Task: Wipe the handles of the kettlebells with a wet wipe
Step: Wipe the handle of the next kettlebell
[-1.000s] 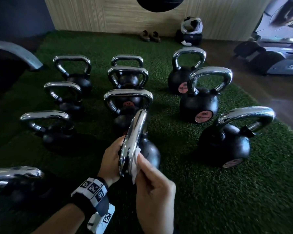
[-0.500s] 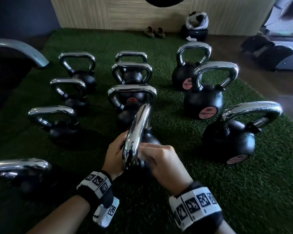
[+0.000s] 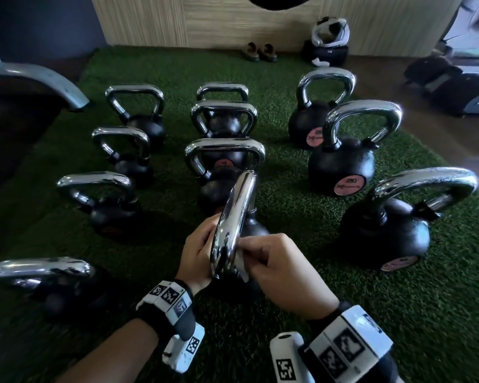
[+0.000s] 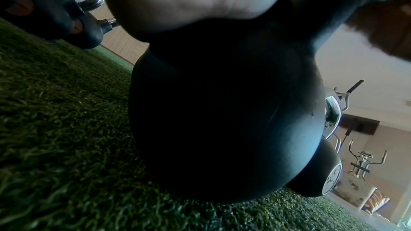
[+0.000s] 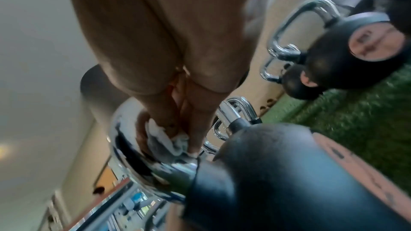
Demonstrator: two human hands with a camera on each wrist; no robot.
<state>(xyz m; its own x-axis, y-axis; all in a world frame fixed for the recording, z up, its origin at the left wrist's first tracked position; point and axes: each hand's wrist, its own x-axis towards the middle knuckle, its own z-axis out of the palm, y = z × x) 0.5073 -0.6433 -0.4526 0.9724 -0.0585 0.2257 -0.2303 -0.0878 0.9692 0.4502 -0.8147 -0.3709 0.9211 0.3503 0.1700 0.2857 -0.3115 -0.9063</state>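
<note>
head view, turf (image 3: 302, 313): green mat under rows of black kettlebells with chrome handles.
nearest kettlebell (image 4: 222, 120): sits on the turf right in front of you, middle row, chrome handle (image 3: 234, 217) edge-on to your view.
your left hand (image 3: 198, 251): fingers curled round the handle's near left side.
your right hand (image 3: 277, 265): pinching the wet wipe against the handle's right side.
wet wipe (image 5: 164, 138): white, bunched between your fingertips and the chrome.

Green turf (image 3: 329, 313), 2 shoes (image 3: 260, 52), helmet (image 3: 331, 31) by wooden wall (image 3: 233, 20)
</note>
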